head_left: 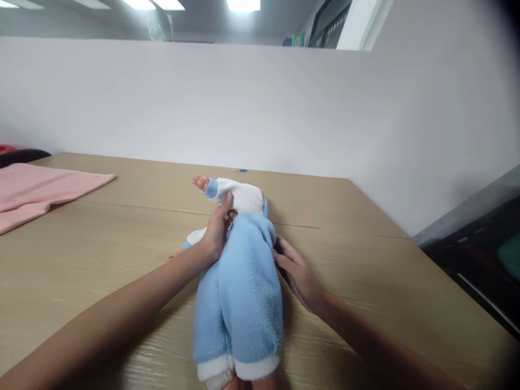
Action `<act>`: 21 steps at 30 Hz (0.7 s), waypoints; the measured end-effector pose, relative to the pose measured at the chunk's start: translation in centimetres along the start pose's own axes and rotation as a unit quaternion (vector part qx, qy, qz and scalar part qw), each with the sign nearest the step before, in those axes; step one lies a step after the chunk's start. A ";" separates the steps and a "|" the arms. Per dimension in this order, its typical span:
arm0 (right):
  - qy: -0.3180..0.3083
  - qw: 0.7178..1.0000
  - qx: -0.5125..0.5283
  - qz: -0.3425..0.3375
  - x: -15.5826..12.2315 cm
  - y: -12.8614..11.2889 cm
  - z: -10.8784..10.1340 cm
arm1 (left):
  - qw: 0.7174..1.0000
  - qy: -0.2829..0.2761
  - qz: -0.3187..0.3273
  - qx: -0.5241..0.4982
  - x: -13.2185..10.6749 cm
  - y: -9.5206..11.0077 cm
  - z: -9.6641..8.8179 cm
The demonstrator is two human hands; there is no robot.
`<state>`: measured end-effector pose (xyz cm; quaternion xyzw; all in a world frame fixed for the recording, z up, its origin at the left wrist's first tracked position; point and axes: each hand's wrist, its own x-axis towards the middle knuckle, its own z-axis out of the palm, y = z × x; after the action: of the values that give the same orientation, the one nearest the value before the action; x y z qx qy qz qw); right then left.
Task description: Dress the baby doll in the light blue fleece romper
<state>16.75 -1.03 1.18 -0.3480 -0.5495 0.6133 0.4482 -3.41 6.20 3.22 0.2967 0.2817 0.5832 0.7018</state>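
A baby doll (239,197) lies on its side on the table, its feet toward me. It wears a white top with light blue cuffs and fluffy light blue trousers (252,287) with white hems. My left hand (219,227) is closed around the doll's front at the waist, thumb up on the white top. At the trousers' right side, near the waist, my right hand (298,271) has its fingers bent against the fabric; their tips are hidden behind it. One doll arm points left above my left hand, and the other shows below it. The doll's head is out of sight.
A pink cloth (44,189) lies on the wooden table (134,233) at the left. A small blue-ended stick (242,170) is near the table's back edge, by the white wall (203,103). Dark objects (471,254) stand beyond the right edge.
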 end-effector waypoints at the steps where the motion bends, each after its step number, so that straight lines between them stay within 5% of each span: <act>1: 0.000 1.000 0.015 0.002 0.8 0.0 0.5 | 1.000 0.013 -0.007 -0.022 0.0 0.2 -0.3; 8: -0.024 0.997 0.077 -0.014 3.6 0.7 2.7 | 0.996 -0.019 -0.027 -0.077 -0.1 1.0 -2.2; 21: -0.075 0.995 -0.063 0.014 4.1 1.6 -0.2 | 0.997 0.024 -0.060 -0.051 0.3 0.9 -4.2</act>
<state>15.15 2.90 -0.17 -0.3364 -0.6142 0.6081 0.3739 -7.09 7.05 1.09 0.2290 0.2860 0.5605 0.7427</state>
